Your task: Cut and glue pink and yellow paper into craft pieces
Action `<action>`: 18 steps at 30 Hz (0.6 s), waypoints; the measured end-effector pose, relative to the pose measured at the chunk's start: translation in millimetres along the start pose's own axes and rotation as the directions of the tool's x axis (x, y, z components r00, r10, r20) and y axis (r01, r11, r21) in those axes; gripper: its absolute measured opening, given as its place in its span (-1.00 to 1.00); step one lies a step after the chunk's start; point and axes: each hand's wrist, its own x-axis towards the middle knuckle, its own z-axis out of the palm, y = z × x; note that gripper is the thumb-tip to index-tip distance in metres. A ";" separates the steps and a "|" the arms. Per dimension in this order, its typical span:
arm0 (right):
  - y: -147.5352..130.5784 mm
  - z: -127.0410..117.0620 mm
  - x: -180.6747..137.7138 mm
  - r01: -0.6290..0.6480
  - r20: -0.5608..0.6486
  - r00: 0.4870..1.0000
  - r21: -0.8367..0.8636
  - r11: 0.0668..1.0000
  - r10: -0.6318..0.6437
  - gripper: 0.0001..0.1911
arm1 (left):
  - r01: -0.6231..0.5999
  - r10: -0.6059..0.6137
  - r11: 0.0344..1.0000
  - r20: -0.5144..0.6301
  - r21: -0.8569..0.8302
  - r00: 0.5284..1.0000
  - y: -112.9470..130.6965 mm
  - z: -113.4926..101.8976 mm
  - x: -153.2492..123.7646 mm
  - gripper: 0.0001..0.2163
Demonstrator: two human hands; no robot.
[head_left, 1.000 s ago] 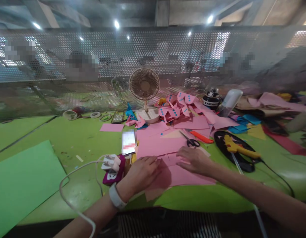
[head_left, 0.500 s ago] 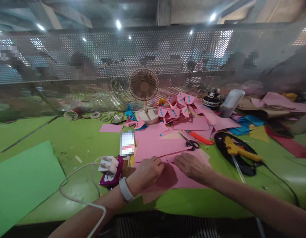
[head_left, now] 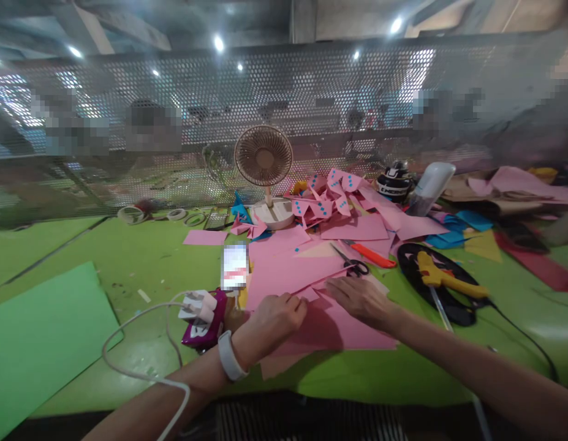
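A pink paper sheet (head_left: 352,331) lies on the green table in front of me, over other pink sheets. My left hand (head_left: 275,316) is curled, its fingertips pinching a raised corner of the pink paper. My right hand (head_left: 359,298) lies flat with fingers stretched out, pressing the paper down beside the left. A white band sits on my left wrist. Black-handled scissors (head_left: 352,263) lie just beyond my right hand.
A small fan (head_left: 264,165) stands at the back by a pile of pink dotted paper shapes (head_left: 327,199). A yellow glue gun (head_left: 444,278) rests on a black dish at right. A phone (head_left: 234,266), a purple pack with white plugs (head_left: 201,312), and a green sheet (head_left: 40,337) lie at left.
My left hand has curled from flat into a pinch and lifted a corner of the pink paper. My right hand has shifted slightly and stays flat on the sheet.
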 end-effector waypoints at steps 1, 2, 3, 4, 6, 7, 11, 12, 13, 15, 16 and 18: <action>1.3 -1.0 0.8 0.019 -0.003 1.000 0.014 1.000 -0.019 -0.66 | 0.008 -0.008 1.000 0.002 0.005 1.000 3.1 -1.2 -0.4 -0.86; 2.0 -2.1 1.3 0.044 -0.011 0.999 0.027 0.999 -0.044 -0.68 | 0.017 -0.017 1.000 0.011 0.011 1.000 6.7 -2.4 -0.8 -0.86; 1.8 -3.1 1.2 0.070 -0.020 0.997 0.035 0.997 -0.069 -0.70 | 0.028 -0.029 0.999 0.030 0.020 0.999 10.8 -3.1 -0.9 -0.87; 1.0 -3.9 0.6 0.090 -0.027 0.996 0.038 0.995 -0.089 -0.72 | 0.046 -0.047 0.999 0.053 0.025 0.997 15.2 -3.4 -0.9 -0.88; -1.8 -4.5 -1.9 0.109 -0.020 0.994 0.039 0.993 -0.109 -0.76 | 0.049 -0.050 0.999 0.089 0.013 0.995 24.8 -2.4 0.0 -0.86; -3.2 -4.3 -3.5 0.105 -0.010 0.994 0.041 0.994 -0.105 -0.76 | 0.050 -0.051 0.999 0.097 0.007 0.994 29.6 -1.3 1.0 -0.84; -4.0 -1.7 -9.5 0.055 0.021 0.998 0.074 0.996 -0.057 -0.76 | 0.055 -0.048 0.993 0.064 -0.104 0.997 42.6 0.6 8.0 -0.85; -2.5 -0.9 -10.9 0.045 0.025 0.999 0.085 0.995 -0.048 -0.77 | 0.060 -0.052 0.986 0.056 -0.158 0.997 42.5 -0.2 10.3 -0.83; -0.7 -0.2 -12.3 0.037 0.027 0.999 0.101 0.994 -0.039 -0.78 | 0.066 -0.059 0.977 0.039 -0.202 0.997 40.6 -1.1 12.8 -0.77; 3.3 1.0 -15.1 0.010 0.023 1.000 0.141 0.990 -0.013 -0.78 | 0.070 -0.080 0.966 -0.030 -0.249 0.996 31.3 -1.6 18.0 -0.73; 4.9 1.4 -16.2 -0.005 0.014 1.000 0.167 0.986 0.003 -0.77 | 0.057 -0.077 0.966 -0.071 -0.252 0.995 24.5 -0.4 20.6 -0.75; 6.4 1.6 -17.5 -0.051 -0.007 0.999 0.227 0.972 0.054 -0.76 | 0.040 -0.072 0.969 -0.124 -0.245 0.990 9.8 6.1 24.7 -0.74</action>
